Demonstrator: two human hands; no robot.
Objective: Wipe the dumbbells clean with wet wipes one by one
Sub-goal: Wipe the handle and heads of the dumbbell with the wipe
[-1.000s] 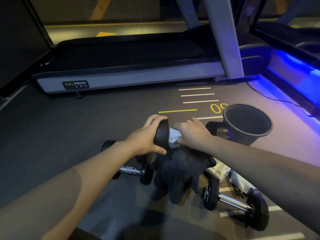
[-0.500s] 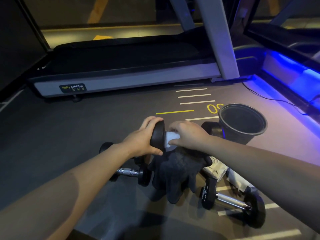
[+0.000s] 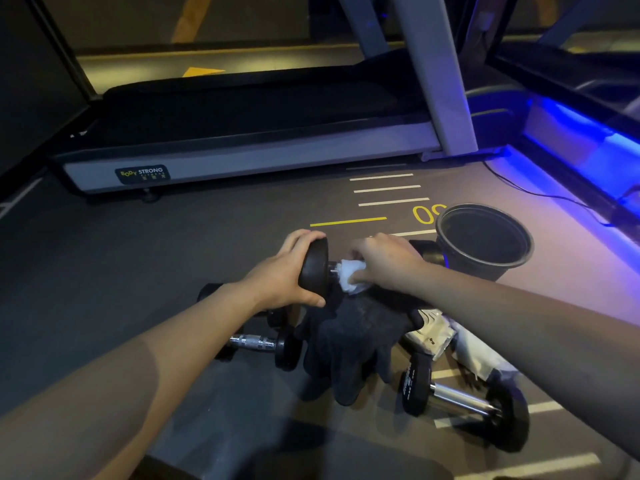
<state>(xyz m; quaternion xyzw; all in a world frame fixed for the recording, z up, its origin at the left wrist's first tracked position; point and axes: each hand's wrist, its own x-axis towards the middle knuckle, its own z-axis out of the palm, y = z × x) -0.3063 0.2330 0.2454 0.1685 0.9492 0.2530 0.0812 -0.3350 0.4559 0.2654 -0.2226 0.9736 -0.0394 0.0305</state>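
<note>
My left hand [image 3: 284, 271] grips the near black end of a dumbbell [image 3: 314, 268] held above the floor. My right hand [image 3: 388, 259] presses a white wet wipe [image 3: 349, 278] around its metal handle; the far end shows dark behind that hand. A dark cloth [image 3: 353, 344] hangs under the held dumbbell. On the floor lie a small dumbbell with a knurled chrome handle [image 3: 256, 342] to the left and a larger one [image 3: 460, 400] to the right. A white wipes pack [image 3: 433, 336] lies partly hidden under my right forearm.
A black round bucket [image 3: 485, 244] stands on the floor right of my hands. A treadmill [image 3: 242, 140] runs across the back, its upright post [image 3: 436, 74] at the right. A blue-lit machine base [image 3: 581, 143] and a cable [image 3: 540, 195] lie at the far right.
My right hand has slid a little to the right along the handle, so more of the white wipe shows beside the left weight. My left hand keeps the same grip.
</note>
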